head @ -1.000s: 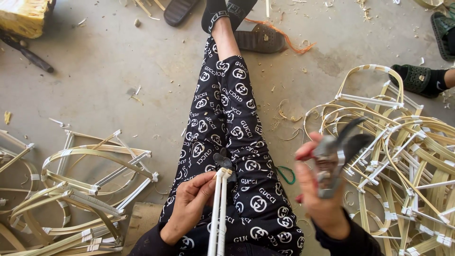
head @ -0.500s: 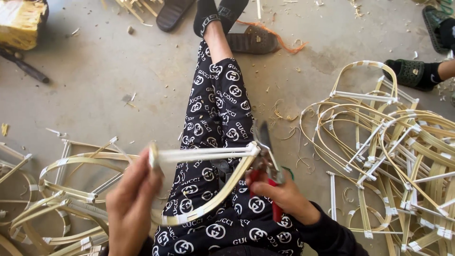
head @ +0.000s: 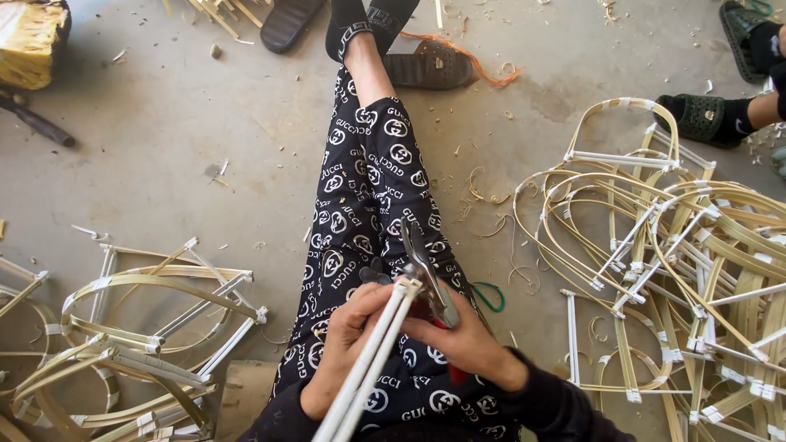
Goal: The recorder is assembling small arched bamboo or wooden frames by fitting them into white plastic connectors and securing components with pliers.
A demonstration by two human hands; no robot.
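Note:
I sit on the floor with my legs in black patterned trousers [head: 368, 188] stretched forward. My left hand [head: 348, 340] grips a bundle of pale bamboo strips [head: 368, 360] bound with white tape at the top end, held over my lap and pointing up and away. My right hand [head: 463, 340] holds metal pliers with red handles [head: 430, 282], the jaws touching the taped end of the strips.
A pile of bent bamboo frames [head: 679, 270] lies to my right, another pile [head: 131, 344] to my left. Sandals [head: 426, 65] lie beyond my foot. Another person's feet in dark sandals [head: 712, 115] are at the far right. A yellow block [head: 29, 41] sits top left.
The bent frame that I held stretched sideways between both hands is now turned end-on over my lap. Both hands have come together, with the pliers at its taped tip.

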